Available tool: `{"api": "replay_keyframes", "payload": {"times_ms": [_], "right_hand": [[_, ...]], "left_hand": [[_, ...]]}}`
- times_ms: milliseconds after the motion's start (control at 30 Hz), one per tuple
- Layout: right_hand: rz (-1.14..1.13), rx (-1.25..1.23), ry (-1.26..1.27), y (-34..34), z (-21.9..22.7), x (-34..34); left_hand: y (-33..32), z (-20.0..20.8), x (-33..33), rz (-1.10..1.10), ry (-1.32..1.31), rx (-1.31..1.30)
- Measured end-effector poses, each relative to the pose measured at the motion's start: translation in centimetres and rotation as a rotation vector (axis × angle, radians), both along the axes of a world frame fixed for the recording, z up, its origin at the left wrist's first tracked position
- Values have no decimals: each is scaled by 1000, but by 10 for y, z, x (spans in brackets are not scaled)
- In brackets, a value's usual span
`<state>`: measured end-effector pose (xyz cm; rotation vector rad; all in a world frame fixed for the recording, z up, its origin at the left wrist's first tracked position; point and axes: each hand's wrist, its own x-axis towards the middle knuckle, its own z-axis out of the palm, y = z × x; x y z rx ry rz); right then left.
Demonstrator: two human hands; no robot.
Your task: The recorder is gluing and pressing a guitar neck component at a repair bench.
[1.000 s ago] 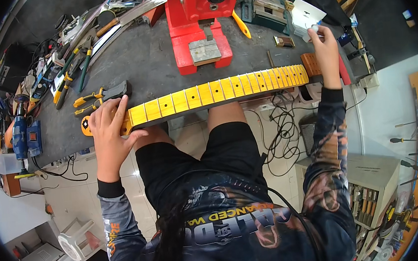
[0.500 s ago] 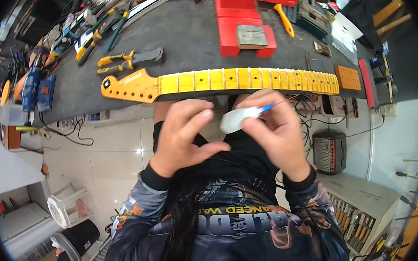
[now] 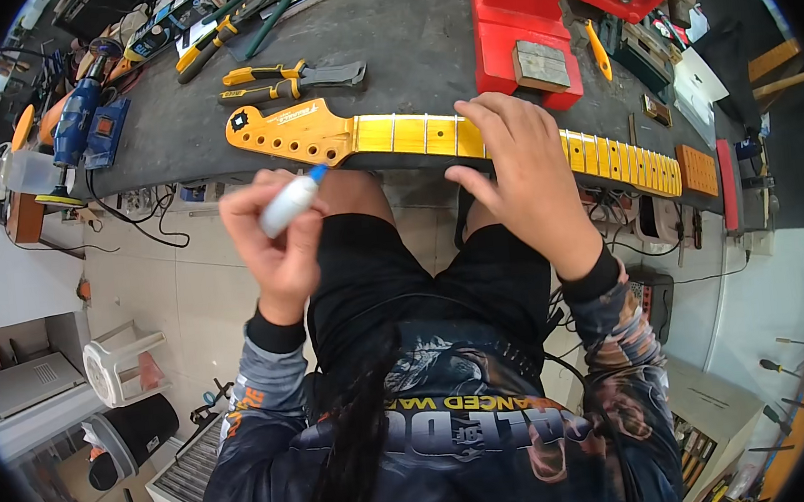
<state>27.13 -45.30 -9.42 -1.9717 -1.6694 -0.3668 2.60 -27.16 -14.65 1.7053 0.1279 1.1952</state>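
Just under the headstock (image 3: 289, 135), my left hand (image 3: 272, 238) is curled around a little white squeeze bottle (image 3: 289, 206), thumb on one side and bent fingers on the other, so it's a pretty closed-up grip. The bottle leans, its blue tip (image 3: 319, 173) pointing up and away from those fingers toward the headstock's near edge; can't tell if it's actually touching. That forearm comes up almost straight, wrist a bit bent. Right hand (image 3: 522, 150) is palm down over the maple guitar neck (image 3: 419, 135), fingers reaching across the frets, close together and slightly bent, thumb stuck out wide by the near edge, nothing but the neck under it. Neck lies fretboard up along the bench edge, running out both sides of those fingers, headstock off to their left. Beyond the left fingers are yellow-and-black end nippers (image 3: 296, 79); just past the right fingertips is the red press (image 3: 518, 26), and well right of them a drilled wooden block (image 3: 697, 171).
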Motion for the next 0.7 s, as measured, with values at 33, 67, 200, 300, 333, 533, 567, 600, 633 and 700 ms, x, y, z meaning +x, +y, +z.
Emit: {"api": "replay_keyframes", "payload": {"times_ms": [33,67,200,300,333,533,567,600,633,700], "right_hand": [[0,-26,-54,3,-6,6],[-3,-29,-55,4,-9,10],[31,-162,-76,6,-13,16],[48,-148,-103,6,-9,22],[52,-144,-122,6,-6,21],[91,-220,-62,7,18,24],[91,-222,-55,8,19,27],[100,-221,-33,10,18,30],[108,-220,-12,11,18,33],[99,-220,4,14,19,36]], "left_hand": [[9,2,-3,14,7,-10],[17,6,-5,25,15,-20],[38,14,0,-24,-134,-94],[46,19,9,-58,-159,-173],[47,17,11,-57,-159,-177],[56,25,22,-96,-180,-168],[57,26,26,-95,-217,-172],[58,28,29,-94,-252,-175],[59,29,30,-95,-246,-179],[61,32,30,-79,-135,-109]]}}
